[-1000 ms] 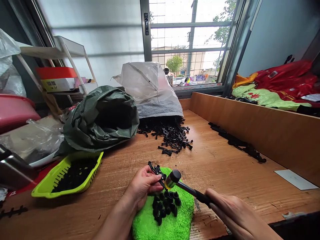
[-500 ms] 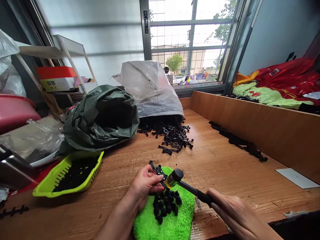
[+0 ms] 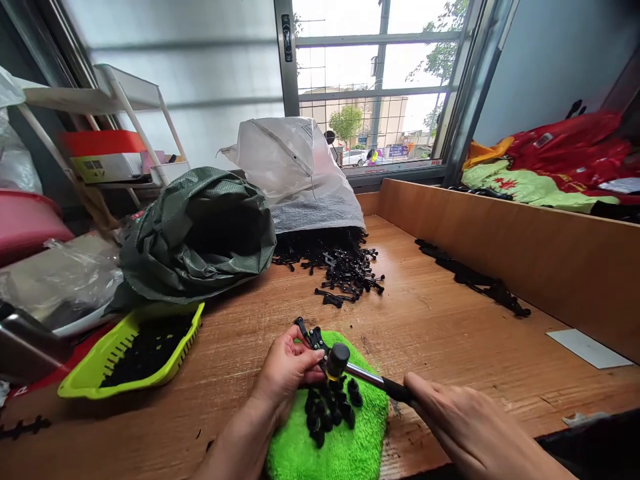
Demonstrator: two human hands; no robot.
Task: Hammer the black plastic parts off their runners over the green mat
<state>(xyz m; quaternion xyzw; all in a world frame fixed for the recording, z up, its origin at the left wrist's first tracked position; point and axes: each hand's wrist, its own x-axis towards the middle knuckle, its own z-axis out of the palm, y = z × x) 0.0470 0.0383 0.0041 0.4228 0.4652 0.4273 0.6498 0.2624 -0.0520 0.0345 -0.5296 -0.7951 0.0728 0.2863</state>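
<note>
My left hand (image 3: pixel 285 360) pinches a few small black plastic link-shaped pieces (image 3: pixel 315 337) over a folded bright green towel (image 3: pixel 367 407). In my right hand (image 3: pixel 450 417) is the dark grip of a small mallet (image 3: pixel 367 375), its fingers wrapped around it. The black mallet head lies just beside my left fingertips, above the black parts; whether it touches them I cannot tell. Several round-topped black plastic parts (image 3: pixel 327 413) are clustered on the towel below, some hidden by the mallet head.
A pile of black link pieces (image 3: pixel 350 270) spills from a white woven sack (image 3: pixel 320 200). To the left are a dark green sack (image 3: pixel 200 267) and a yellow-green basket (image 3: pixel 95 387) holding black bits. A wooden board (image 3: pixel 500 233) and white card (image 3: pixel 590 349) are at right.
The mallet head has moved left and slightly down, closer to my left fingers and the clustered parts. My left hand keeps its pinch on the black pieces. The view has shifted slightly.
</note>
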